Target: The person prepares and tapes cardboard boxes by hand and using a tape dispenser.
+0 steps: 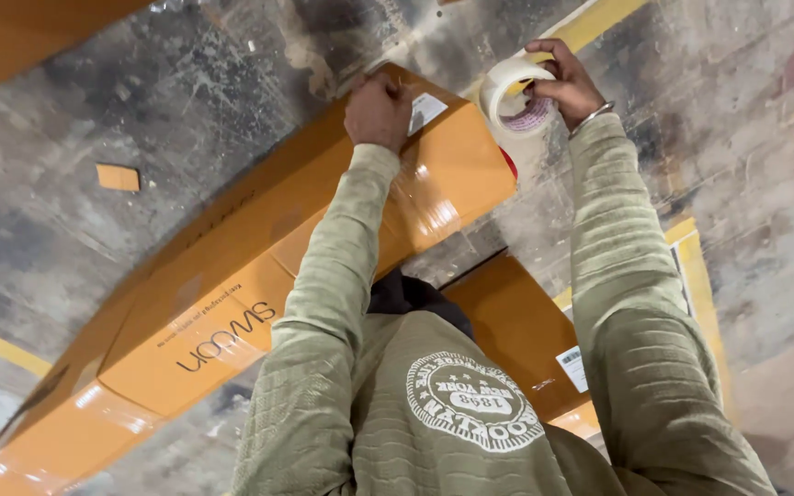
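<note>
A long orange cardboard box point(232, 303) lies flat on the concrete floor, glossy with clear tape near its far end. My left hand point(379, 110) is closed and presses down on the box's far end, beside a small white label point(426, 110). My right hand point(564, 83) holds a roll of clear packing tape point(512, 96) just past that end of the box, with its fingers through the roll's core. A metal bangle is on that wrist. Both arms wear olive-green sleeves.
A second orange box point(516, 331) with a white sticker lies near my body on the right. Another orange surface point(20, 37) fills the top left corner. A small cardboard scrap point(119, 176) lies on the worn grey floor. Yellow floor lines point(599, 18) run past the box.
</note>
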